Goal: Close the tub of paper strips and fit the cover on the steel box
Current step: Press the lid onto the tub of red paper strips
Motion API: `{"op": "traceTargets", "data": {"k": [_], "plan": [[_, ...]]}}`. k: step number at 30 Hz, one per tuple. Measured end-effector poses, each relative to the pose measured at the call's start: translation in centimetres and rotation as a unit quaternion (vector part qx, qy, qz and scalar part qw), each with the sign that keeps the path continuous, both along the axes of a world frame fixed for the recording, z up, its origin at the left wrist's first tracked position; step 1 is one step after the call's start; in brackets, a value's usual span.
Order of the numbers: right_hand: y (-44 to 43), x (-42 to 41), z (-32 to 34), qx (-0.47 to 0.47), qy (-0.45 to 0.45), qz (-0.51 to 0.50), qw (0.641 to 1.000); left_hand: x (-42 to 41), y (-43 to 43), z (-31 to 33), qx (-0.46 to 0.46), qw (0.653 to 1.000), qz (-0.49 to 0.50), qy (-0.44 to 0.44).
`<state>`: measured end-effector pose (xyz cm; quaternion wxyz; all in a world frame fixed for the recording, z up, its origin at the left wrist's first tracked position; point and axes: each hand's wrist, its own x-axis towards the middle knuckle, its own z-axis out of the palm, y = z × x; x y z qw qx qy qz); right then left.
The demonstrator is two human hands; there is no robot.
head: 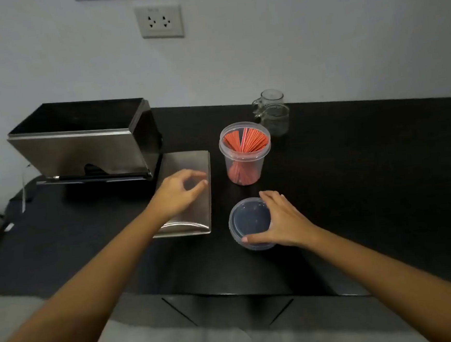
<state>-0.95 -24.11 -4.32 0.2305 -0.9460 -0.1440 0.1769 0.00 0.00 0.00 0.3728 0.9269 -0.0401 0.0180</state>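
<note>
Tub (245, 155) of paper strips (245, 141): clear plastic, round, upright on the black table (353, 160), centre of the frame, mouth open. Strips red-orange, standing on end and fanned, tops near the rim.

Head view, status: neither step done. Tub uncovered; steel box (87, 140) in the upper left open at the top.

Lid (250, 223): clear, round, lying flat below the tub, lower centre. Right hand (282, 220) spread over its right edge, thumb at the near rim, fingers at the far rim; it appears to be closing on the lid, though whether the lid is lifted cannot be told.

Cover (194, 197): flat brushed-steel plate, near edge curved down, lying on the table between box and tub, touching neither the tub nor the lid. Left hand (180, 192) above it, fingers loosely curled, gripping nothing.

Remaining, by judgement: lid onto tub; cover onto box.

Glass mug (271, 116): empty, behind the tub.
</note>
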Motion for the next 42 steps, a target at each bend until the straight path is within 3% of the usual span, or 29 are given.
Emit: {"op": "traceTargets", "data": {"k": [5, 10, 16, 28, 32, 36, 42], "plan": [[0.2, 0.4, -0.3, -0.051, -0.034, 0.054, 0.997, -1.4, -0.1, -0.3, 0.01, 1.0, 0.02, 0.022], [0.0, 1.1, -0.3, -0.031, -0.038, 0.047, 0.998, -0.1, -0.6, 0.2, 0.009, 1.0, 0.025, 0.01], [-2.8, 2.0, 0.8, 0.02, -0.041, -0.039, 0.998, 2.3, -1.8, 0.6, 0.037, 0.999, 0.031, 0.011], [-5.8, 5.0, 6.8, 0.108, -0.13, -0.164, 0.972, 6.5, -3.0, -0.6, -0.088, 0.989, -0.004, 0.116], [-4.5, 7.4, 8.7, 0.129, -0.166, -0.174, 0.962, 7.6, -3.1, -1.0, -0.076, 0.988, -0.034, 0.128], [-3.1, 9.8, 10.4, 0.129, -0.154, -0.16, 0.966, 8.8, -3.2, -1.3, -0.073, 0.984, -0.067, 0.146], [-0.3, 11.9, 10.8, 0.123, -0.091, -0.11, 0.982, 10.3, -3.7, -2.0, -0.117, 0.984, -0.095, 0.099]]}}
